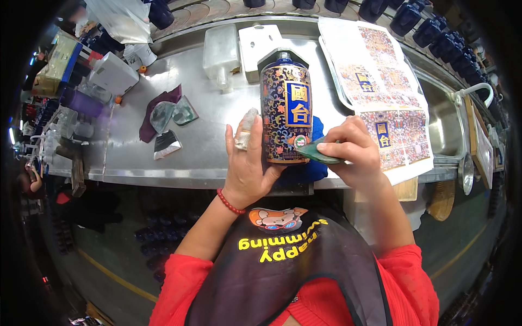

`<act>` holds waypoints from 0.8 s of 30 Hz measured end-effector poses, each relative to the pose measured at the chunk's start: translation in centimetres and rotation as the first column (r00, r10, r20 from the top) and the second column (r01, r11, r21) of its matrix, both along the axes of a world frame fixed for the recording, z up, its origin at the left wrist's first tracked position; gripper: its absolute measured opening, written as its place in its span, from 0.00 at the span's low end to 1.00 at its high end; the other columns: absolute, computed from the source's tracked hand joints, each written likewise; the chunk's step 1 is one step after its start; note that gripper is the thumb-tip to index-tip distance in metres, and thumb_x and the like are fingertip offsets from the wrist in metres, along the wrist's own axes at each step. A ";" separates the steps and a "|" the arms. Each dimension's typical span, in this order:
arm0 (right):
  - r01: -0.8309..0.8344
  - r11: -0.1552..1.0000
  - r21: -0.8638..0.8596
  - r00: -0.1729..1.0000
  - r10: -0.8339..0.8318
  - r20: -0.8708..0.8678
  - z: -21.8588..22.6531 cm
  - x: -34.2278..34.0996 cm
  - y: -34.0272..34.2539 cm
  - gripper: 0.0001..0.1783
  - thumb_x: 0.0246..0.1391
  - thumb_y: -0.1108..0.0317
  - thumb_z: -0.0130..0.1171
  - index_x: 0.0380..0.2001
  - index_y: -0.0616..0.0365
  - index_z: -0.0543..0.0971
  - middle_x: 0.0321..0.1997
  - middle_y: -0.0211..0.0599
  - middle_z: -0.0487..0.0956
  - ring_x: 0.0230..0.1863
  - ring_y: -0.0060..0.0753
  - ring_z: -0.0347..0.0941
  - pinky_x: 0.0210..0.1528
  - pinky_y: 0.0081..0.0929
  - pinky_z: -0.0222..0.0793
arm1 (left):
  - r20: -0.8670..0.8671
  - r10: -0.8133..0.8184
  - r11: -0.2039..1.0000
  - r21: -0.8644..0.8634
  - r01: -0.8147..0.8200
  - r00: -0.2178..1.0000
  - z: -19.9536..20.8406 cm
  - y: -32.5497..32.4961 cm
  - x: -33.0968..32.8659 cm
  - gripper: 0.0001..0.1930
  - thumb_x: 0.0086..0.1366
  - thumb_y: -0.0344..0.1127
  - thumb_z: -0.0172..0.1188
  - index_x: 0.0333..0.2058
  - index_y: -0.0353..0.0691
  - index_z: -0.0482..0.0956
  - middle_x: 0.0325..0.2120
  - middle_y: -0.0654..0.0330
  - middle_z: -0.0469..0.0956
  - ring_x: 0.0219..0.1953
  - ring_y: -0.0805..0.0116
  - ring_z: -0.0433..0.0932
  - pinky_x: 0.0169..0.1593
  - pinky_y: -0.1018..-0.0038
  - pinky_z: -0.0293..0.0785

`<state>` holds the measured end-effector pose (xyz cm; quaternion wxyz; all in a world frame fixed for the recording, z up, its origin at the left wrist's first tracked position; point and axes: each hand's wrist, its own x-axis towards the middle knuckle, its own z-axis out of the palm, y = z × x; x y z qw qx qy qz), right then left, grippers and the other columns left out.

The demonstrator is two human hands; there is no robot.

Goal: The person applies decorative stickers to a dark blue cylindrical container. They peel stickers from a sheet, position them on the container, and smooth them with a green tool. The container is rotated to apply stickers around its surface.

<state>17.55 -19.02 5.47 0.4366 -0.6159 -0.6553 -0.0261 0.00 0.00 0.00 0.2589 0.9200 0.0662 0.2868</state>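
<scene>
Look at the bottle (pixel 275 108) before you: two large gold characters stand one above the other on its blue panel (pixel 307 106), with a line of small characters beneath and finer lettering along the lower edge. The printed sheets (pixel 417 87) on the desk (pixel 187 155) repeat the two-character panel. Your dark apron (pixel 272 288) bears yellow letters, upside down in this view, beside a cartoon figure (pixel 275 219).

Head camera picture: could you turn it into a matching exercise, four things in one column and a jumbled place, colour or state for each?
1. patterned bottle
2. flat green piece
3. printed sheets
4. bead bracelet

A. next to the sink
B. red
C. touched by the left hand
D. held in the right hand's fingers

Pairs: 1-C, 2-D, 3-A, 4-B
</scene>
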 end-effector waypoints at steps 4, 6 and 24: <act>-0.117 0.991 -0.067 0.993 0.118 0.011 0.1 -1.4 -0.8 0.19 0.36 0.74 0.71 0.37 0.52 0.84 0.37 0.31 0.79 0.37 0.37 0.71 0.43 0.35 0.64 | -0.023 -0.059 0.989 0.132 0.062 0.998 1.5 0.4 -0.5 0.51 0.62 0.53 0.67 0.72 0.28 0.50 0.63 0.43 0.70 0.66 0.43 0.68 0.71 0.34 0.41; -0.131 0.989 -0.072 0.988 0.124 -0.088 0.5 -0.7 -1.2 0.19 0.36 0.75 0.71 0.37 0.52 0.84 0.38 0.31 0.80 0.37 0.38 0.71 0.42 0.35 0.64 | 0.005 -0.113 0.992 0.053 0.112 0.994 1.2 0.4 0.2 0.50 0.64 0.52 0.66 0.71 0.25 0.50 0.56 0.43 0.77 0.62 0.44 0.74 0.72 0.37 0.43; 0.340 0.905 -0.257 0.564 -0.415 -0.714 -2.6 -5.9 0.5 0.13 0.61 0.65 0.65 0.41 0.63 0.77 0.32 0.40 0.82 0.32 0.28 0.78 0.37 0.29 0.74 | 0.004 -0.011 0.977 0.215 0.010 1.000 1.3 -1.3 0.1 0.44 0.65 0.41 0.66 0.72 0.29 0.54 0.67 0.36 0.64 0.71 0.40 0.62 0.73 0.40 0.38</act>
